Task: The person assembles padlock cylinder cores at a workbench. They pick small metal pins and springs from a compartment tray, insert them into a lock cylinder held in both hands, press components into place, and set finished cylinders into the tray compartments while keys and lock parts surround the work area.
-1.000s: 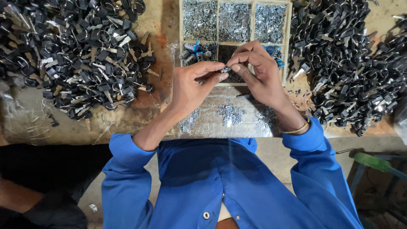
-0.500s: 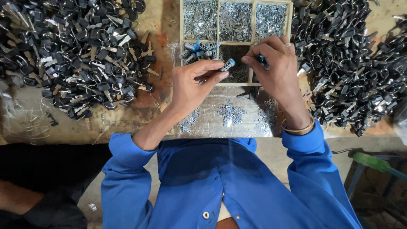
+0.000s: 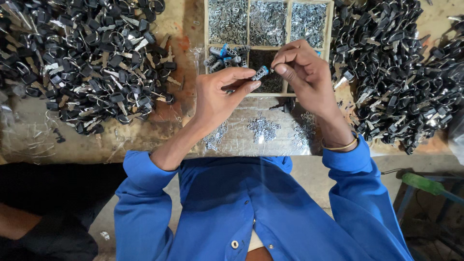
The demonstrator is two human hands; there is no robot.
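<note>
My left hand (image 3: 220,96) pinches a small silver cylinder with a blue end (image 3: 260,73) between thumb and fingers, over the front edge of a wooden compartment tray (image 3: 288,29). My right hand (image 3: 304,72) is just to its right, fingertips pinched together on a tiny metal part at the cylinder's tip. Both hands hover above the tray's dark middle compartment. More silver and blue cylinders (image 3: 223,54) lie in the tray's left front compartment.
Large heaps of black-headed keys on rings lie at the left (image 3: 82,58) and right (image 3: 401,72). The tray's back compartments hold small shiny metal pieces (image 3: 268,19). Loose metal bits (image 3: 263,129) lie on the plastic-covered bench. Another person's arm (image 3: 19,222) shows at the lower left.
My right hand went to the tray and came back to the cylinder's tip. My left hand stayed in place, still holding the cylinder.
</note>
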